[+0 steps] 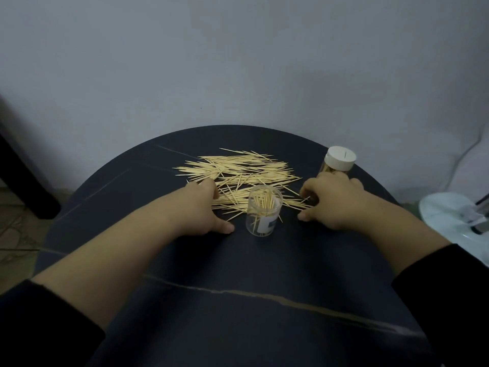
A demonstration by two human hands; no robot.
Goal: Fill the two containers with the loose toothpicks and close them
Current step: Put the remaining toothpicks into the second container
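Across our dark round table (238, 300) the loose toothpicks (238, 170) lie spread between our hands, the left hand (203, 207) curled at their left edge, the right hand (333, 200) at their right; whether either grips any we cannot tell. Between them stands the open clear container (264, 215), its label (267, 225) unreadable, and behind our right hand the white-lidded container (340, 158)

Black sleeves (45, 324), bare forearms (127, 250), bare hands (197, 207).

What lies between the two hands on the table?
In the head view, the open clear container stands between the left hand and the right hand, with loose toothpicks behind it.
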